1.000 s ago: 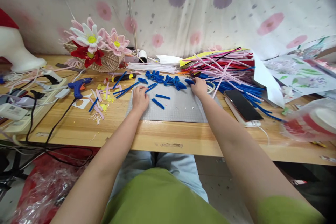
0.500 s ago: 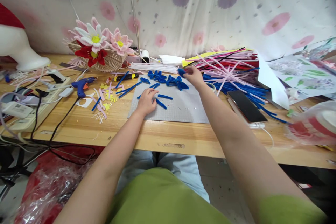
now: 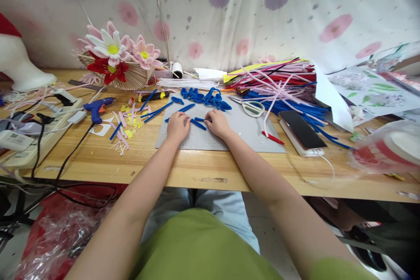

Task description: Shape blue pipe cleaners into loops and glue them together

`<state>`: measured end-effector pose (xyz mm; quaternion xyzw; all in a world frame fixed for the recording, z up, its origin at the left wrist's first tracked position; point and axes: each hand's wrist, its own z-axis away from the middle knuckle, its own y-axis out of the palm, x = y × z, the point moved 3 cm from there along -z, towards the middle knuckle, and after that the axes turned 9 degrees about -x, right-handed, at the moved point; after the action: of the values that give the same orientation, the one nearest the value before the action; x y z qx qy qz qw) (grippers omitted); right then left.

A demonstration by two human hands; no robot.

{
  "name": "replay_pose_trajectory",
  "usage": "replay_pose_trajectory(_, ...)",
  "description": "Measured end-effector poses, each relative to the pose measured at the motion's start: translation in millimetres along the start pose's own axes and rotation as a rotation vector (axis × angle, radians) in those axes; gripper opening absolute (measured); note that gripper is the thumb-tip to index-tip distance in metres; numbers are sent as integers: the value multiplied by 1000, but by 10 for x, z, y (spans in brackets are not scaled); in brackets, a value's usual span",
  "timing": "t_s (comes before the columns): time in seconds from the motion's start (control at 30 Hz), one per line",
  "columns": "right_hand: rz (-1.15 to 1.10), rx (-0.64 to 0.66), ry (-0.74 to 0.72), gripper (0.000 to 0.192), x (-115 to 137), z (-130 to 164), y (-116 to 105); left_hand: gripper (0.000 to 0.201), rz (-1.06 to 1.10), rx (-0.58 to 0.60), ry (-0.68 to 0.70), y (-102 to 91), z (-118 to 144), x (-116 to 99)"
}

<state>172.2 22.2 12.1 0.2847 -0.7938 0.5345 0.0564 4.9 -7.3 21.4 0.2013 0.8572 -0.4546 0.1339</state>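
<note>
Low over the grey cutting mat [image 3: 249, 140], my left hand [image 3: 178, 127] has its fingers curled down and together; what they hold, if anything, is hidden. A blue fuzzy strip pokes out on its left side. My right hand [image 3: 218, 123] is closed at the right end of a short blue pipe cleaner [image 3: 199, 119]. Between the hands lies another blue pipe cleaner piece [image 3: 198, 125]. Just beyond them sit bent blue pipe cleaner petals [image 3: 216, 99] in looped clusters. Scissors [image 3: 252, 107] lie at the mat's right rear, and a red pen-like tool [image 3: 273, 138] near its right edge.
Left are a blue glue gun [image 3: 95, 110], a power strip [image 3: 49, 140], scattered pink and yellow scraps [image 3: 127, 124] and a flower-decorated woven fan [image 3: 131, 74]. Right are bundled pipe cleaners [image 3: 278, 81], a phone [image 3: 302, 129] and a bagged cup [image 3: 387, 148].
My right hand has come back from the blue petals at the rear to the short strips beside my left hand. The scissors and red tool have come into sight.
</note>
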Motion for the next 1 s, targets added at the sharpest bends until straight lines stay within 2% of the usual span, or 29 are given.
replay_pose_trajectory(0.2, -113, -87, 88, 14, -51, 14, -23, 18, -62, -124, -215, -126, -63, 181)
replay_pose_trajectory(0.43, -110, -141, 82, 18, -103, 18, 15, 5, -120, -45, -271, -88, -64, 277)
replay_pose_trajectory(0.63, -136, -192, 118, 25, -162, 4, 36, 16, -104, -201, -286, -202, -92, 210)
replay_pose_trajectory(0.73, -134, -189, 124, 26, -161, 11, 32, 21, -80, -216, -313, -223, -90, 201)
replay_pose_trajectory(0.87, -88, -278, 146, 32, -123, 33, -82, 18, -59, -172, -253, -190, -66, 158)
replay_pose_trajectory(0.93, -59, -348, 89, 40, -57, 46, -171, 17, -64, -141, -177, -174, -50, 96)
replay_pose_trajectory(1.0, -36, -364, -5, 45, 31, 55, -229, 18, -65, -97, -90, -159, -33, 18)
